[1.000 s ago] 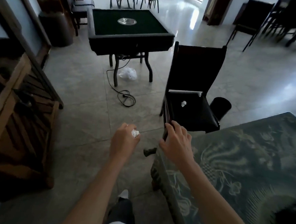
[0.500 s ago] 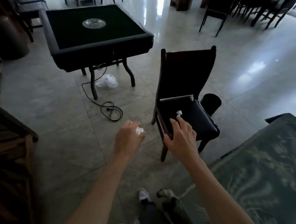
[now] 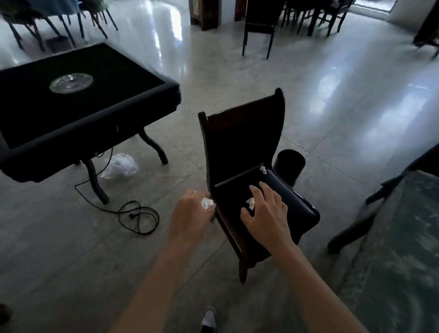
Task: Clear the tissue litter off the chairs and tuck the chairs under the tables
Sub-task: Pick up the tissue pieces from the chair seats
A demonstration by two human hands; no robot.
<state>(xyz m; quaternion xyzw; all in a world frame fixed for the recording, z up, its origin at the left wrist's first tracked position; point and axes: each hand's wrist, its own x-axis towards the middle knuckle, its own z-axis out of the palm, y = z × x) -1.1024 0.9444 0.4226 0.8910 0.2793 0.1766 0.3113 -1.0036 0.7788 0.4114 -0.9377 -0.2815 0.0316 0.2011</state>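
A dark wooden chair (image 3: 242,142) with a black padded seat stands on the tiled floor in front of me. My right hand (image 3: 266,214) lies spread over the seat, fingers apart, with a small crumpled tissue (image 3: 250,202) between thumb and forefinger, touching it. Another tissue scrap (image 3: 263,170) sits at the seat's back right corner. My left hand (image 3: 190,213) hovers just left of the seat, closed around a white tissue wad (image 3: 207,203). A table with a green patterned cloth (image 3: 412,253) is at my right.
A black square game table (image 3: 74,102) stands at the left, with a crumpled plastic bag (image 3: 120,166) and a coiled cable (image 3: 137,215) on the floor under it. A black bin (image 3: 289,165) stands behind the chair. More chairs (image 3: 259,23) and tables are at the back.
I have stepped closer to the chair. My right hand has moved forward from the seat's front edge onto the seat, over the tissue. My left hand still holds its wad.
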